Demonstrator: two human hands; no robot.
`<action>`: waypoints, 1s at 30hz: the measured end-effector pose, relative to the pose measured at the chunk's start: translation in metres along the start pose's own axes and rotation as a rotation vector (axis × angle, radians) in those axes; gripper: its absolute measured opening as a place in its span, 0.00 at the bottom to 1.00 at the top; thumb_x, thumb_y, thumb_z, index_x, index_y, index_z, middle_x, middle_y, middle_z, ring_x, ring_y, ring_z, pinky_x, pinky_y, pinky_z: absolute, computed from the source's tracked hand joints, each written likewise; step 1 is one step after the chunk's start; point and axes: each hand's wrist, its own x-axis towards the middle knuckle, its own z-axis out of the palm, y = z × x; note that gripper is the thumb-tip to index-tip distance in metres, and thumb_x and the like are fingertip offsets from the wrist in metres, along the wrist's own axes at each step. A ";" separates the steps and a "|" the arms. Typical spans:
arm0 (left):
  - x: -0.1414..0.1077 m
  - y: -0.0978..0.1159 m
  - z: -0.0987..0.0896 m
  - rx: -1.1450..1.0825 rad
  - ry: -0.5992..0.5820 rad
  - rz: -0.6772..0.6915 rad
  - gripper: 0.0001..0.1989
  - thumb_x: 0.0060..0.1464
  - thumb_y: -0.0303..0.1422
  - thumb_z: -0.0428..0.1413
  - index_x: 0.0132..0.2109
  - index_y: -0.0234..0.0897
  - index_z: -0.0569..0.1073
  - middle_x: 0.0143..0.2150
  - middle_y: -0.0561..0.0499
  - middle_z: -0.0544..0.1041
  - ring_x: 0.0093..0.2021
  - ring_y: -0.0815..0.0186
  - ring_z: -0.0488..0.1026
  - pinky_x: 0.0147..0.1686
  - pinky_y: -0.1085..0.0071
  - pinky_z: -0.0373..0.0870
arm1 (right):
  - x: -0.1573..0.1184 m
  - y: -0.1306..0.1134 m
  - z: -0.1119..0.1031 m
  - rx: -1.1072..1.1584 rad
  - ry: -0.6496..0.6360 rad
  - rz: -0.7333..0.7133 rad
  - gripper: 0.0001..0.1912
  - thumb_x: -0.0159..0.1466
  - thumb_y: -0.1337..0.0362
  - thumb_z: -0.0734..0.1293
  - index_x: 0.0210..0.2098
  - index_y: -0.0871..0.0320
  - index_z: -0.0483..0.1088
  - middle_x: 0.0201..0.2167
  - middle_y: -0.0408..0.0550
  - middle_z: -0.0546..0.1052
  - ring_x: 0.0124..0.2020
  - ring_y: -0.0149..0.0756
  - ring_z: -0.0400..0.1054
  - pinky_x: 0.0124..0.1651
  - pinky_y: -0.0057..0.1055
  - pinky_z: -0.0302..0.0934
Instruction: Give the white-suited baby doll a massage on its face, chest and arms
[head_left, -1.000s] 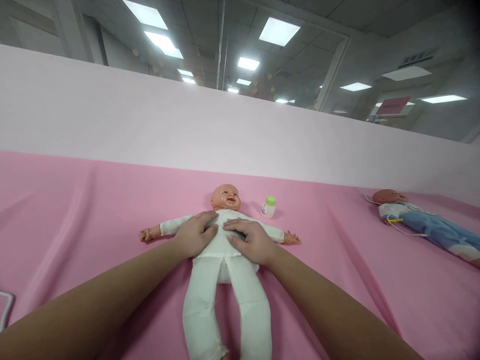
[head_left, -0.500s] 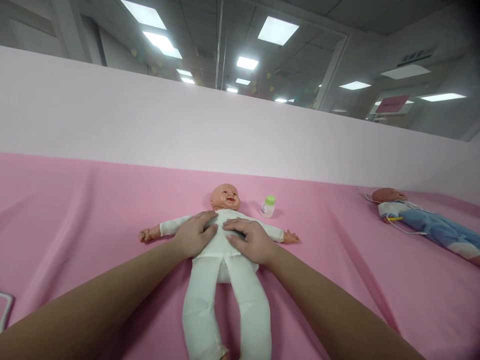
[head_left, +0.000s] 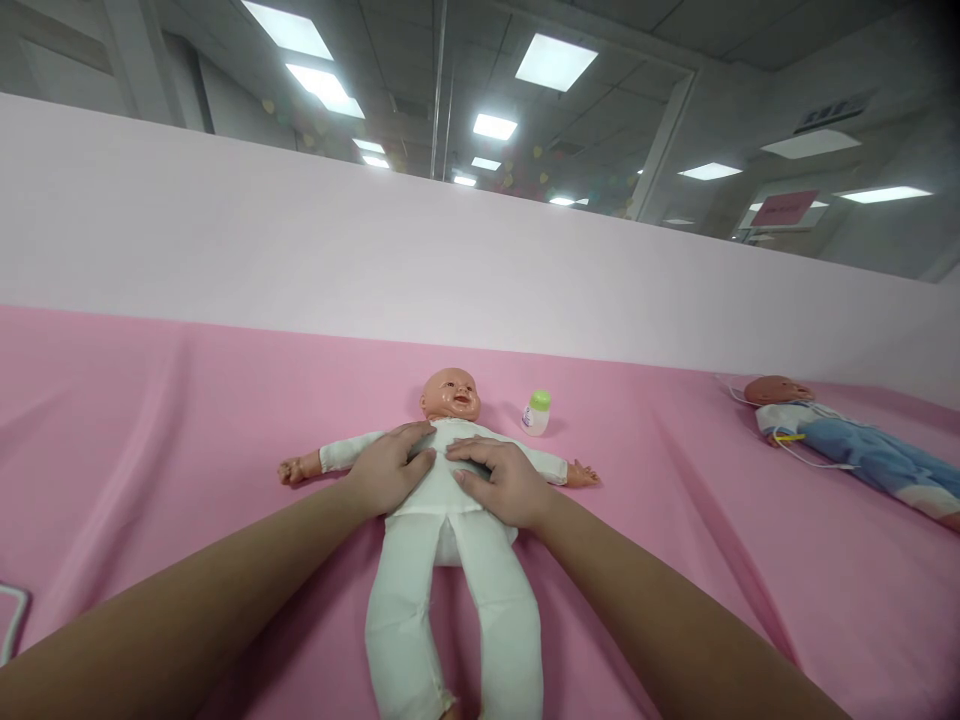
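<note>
A baby doll [head_left: 448, 540] in a white cloth body lies face up on the pink sheet [head_left: 225, 400], its head toward the wall and its arms spread. My left hand [head_left: 391, 468] rests on the left side of its chest, and my right hand [head_left: 501, 478] rests on the right side. Both hands lie with fingers stretched out and thumbs pointing inward, holding nothing. Beyond the doll's arm on the right stands a small clear bottle with a green cap [head_left: 537, 412].
At the far right lies a second doll [head_left: 877, 450] in blue and white clothes, with thin white cords around it. A white wall [head_left: 450, 270] rises behind the sheet, with glass above. The corner of a white frame [head_left: 16, 620] shows at the left edge.
</note>
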 end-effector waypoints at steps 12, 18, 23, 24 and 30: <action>0.000 -0.001 0.000 -0.002 -0.003 -0.005 0.29 0.65 0.44 0.48 0.66 0.34 0.70 0.67 0.44 0.72 0.66 0.53 0.69 0.67 0.57 0.63 | 0.000 -0.001 -0.001 -0.006 -0.004 0.009 0.17 0.65 0.64 0.70 0.53 0.51 0.79 0.53 0.49 0.81 0.59 0.46 0.73 0.64 0.47 0.66; -0.001 -0.001 0.000 -0.005 0.000 -0.003 0.29 0.65 0.44 0.47 0.66 0.34 0.70 0.67 0.44 0.72 0.66 0.53 0.69 0.68 0.57 0.62 | 0.000 0.000 0.000 0.005 -0.003 0.007 0.17 0.65 0.64 0.70 0.53 0.51 0.79 0.53 0.49 0.81 0.58 0.45 0.74 0.64 0.46 0.66; -0.001 -0.001 0.000 -0.007 0.004 0.007 0.29 0.65 0.44 0.48 0.66 0.34 0.71 0.67 0.43 0.73 0.66 0.52 0.69 0.67 0.56 0.63 | 0.000 -0.001 0.000 0.002 -0.004 -0.001 0.17 0.65 0.63 0.70 0.53 0.52 0.79 0.52 0.49 0.82 0.59 0.45 0.74 0.64 0.47 0.67; -0.001 -0.001 0.000 -0.008 0.004 0.010 0.29 0.65 0.44 0.48 0.66 0.34 0.71 0.67 0.43 0.73 0.66 0.52 0.69 0.67 0.56 0.63 | 0.000 -0.001 -0.001 0.001 -0.006 -0.001 0.17 0.65 0.63 0.70 0.53 0.51 0.79 0.52 0.49 0.82 0.59 0.46 0.74 0.64 0.47 0.67; 0.000 -0.001 0.000 -0.006 0.004 0.013 0.28 0.65 0.44 0.48 0.65 0.36 0.71 0.67 0.43 0.73 0.66 0.52 0.69 0.67 0.55 0.63 | 0.000 0.000 -0.001 -0.003 -0.010 -0.007 0.17 0.65 0.63 0.70 0.54 0.51 0.78 0.52 0.49 0.82 0.59 0.46 0.73 0.64 0.48 0.67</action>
